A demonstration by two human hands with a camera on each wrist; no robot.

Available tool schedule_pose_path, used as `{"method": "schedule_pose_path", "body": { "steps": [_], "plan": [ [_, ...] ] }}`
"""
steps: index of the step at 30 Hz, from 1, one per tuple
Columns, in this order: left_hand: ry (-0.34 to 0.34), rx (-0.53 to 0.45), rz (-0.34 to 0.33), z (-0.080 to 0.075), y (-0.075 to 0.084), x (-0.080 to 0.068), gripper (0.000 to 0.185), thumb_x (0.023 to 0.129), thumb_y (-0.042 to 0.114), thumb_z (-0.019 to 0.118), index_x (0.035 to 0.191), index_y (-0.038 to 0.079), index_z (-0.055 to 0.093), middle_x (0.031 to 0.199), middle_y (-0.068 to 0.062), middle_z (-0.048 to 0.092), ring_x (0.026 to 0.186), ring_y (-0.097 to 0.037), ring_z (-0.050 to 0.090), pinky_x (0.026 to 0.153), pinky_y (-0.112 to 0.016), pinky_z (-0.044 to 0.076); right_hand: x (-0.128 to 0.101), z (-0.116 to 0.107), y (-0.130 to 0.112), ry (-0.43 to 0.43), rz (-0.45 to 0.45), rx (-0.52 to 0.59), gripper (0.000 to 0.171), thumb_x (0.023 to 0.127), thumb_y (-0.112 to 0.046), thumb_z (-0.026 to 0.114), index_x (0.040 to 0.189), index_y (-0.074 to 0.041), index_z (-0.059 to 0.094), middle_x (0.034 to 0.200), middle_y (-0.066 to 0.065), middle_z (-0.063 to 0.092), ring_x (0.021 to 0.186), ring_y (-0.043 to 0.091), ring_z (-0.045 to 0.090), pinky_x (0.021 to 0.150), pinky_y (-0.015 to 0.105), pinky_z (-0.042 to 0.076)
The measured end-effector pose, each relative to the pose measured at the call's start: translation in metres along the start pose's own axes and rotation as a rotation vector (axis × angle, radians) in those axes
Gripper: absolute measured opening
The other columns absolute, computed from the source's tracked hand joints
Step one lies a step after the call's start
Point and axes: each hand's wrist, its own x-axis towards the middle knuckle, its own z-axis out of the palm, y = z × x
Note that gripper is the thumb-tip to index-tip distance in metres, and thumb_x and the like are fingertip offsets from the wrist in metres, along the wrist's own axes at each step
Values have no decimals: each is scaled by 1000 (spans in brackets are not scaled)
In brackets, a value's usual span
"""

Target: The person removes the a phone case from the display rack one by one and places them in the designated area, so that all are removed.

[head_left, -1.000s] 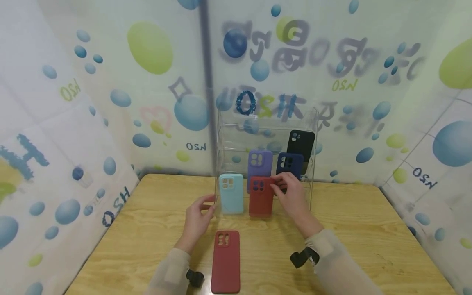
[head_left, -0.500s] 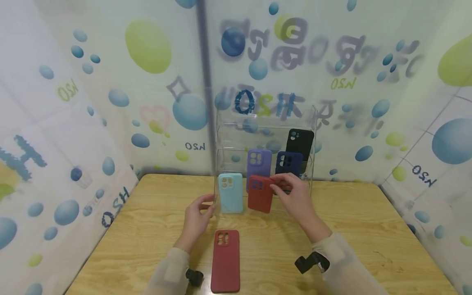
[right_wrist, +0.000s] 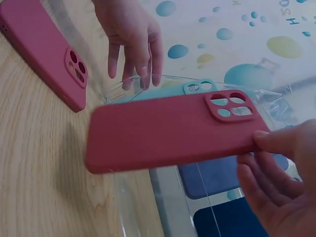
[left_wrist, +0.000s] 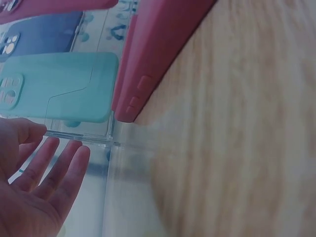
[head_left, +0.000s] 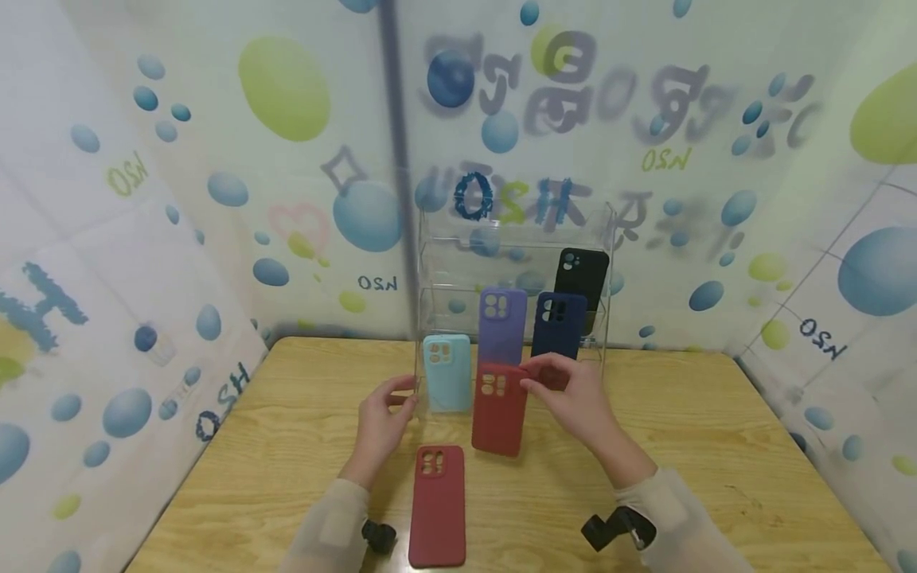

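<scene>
My right hand (head_left: 576, 398) pinches a red phone case (head_left: 499, 414) by its upper right edge, thumb in front. In the right wrist view this case (right_wrist: 168, 131) hangs in front of the clear display rack, apart from it. My left hand (head_left: 387, 422) holds the rack's left side edge; in the left wrist view its thumb and fingers (left_wrist: 74, 170) lie on either side of that clear edge (left_wrist: 79, 137). A light blue phone case (head_left: 448, 374) stands in the rack's front tier beside the left hand. Another dark red phone case (head_left: 438, 505) lies on the table between my forearms.
Farther back in the rack (head_left: 512, 243) stand a purple case (head_left: 501, 326), a navy case (head_left: 559, 322) and a black case (head_left: 583, 274). The rack is on a wooden table (head_left: 680, 446) against a patterned curtain (head_left: 286, 199).
My right hand has lifted the red case out of the rack's front tier and brought it toward me, slightly tilted. The left hand has stayed at the rack's edge.
</scene>
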Motion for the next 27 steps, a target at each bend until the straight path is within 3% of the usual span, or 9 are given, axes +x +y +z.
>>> {"method": "schedule_pose_path", "body": {
  "steps": [6, 14, 17, 22, 27],
  "plan": [
    [5, 4, -5, 0, 1, -1, 30, 98, 6, 69, 128, 10, 70, 125, -12, 71, 103, -32, 71, 70, -26, 63, -8, 2, 15, -164, 132, 66, 18, 93, -10, 77, 110, -11, 76, 104, 9, 76, 87, 23, 76, 76, 33, 64],
    [10, 8, 4, 1, 0, -1, 30, 98, 7, 69, 128, 10, 70, 125, -13, 71, 103, -32, 71, 70, -26, 63, -19, 14, 39, -342, 163, 177, 26, 94, -12, 76, 117, 1, 73, 101, 17, 72, 84, 25, 76, 78, 52, 64],
    [9, 10, 4, 1, 0, -1, 30, 98, 7, 69, 128, 10, 70, 125, -12, 71, 103, -32, 71, 70, -26, 63, -23, 20, 48, -345, 169, 162, 26, 93, -13, 77, 115, 1, 73, 101, 15, 73, 83, 20, 74, 76, 47, 64],
    [6, 5, -5, 1, 0, -2, 30, 99, 8, 69, 129, 10, 70, 126, -12, 71, 104, -32, 71, 71, -26, 63, -29, 30, 61, -337, 128, 87, 24, 93, -15, 77, 112, -1, 74, 97, 12, 74, 80, 13, 68, 70, 27, 59],
    [8, 6, 0, 2, -1, -2, 30, 98, 7, 69, 128, 10, 70, 126, -12, 71, 104, -32, 71, 70, -26, 63, -34, 38, 67, -346, 134, 48, 21, 94, -14, 77, 110, -2, 74, 93, 10, 72, 76, 10, 64, 60, 23, 54]
  ]
}}
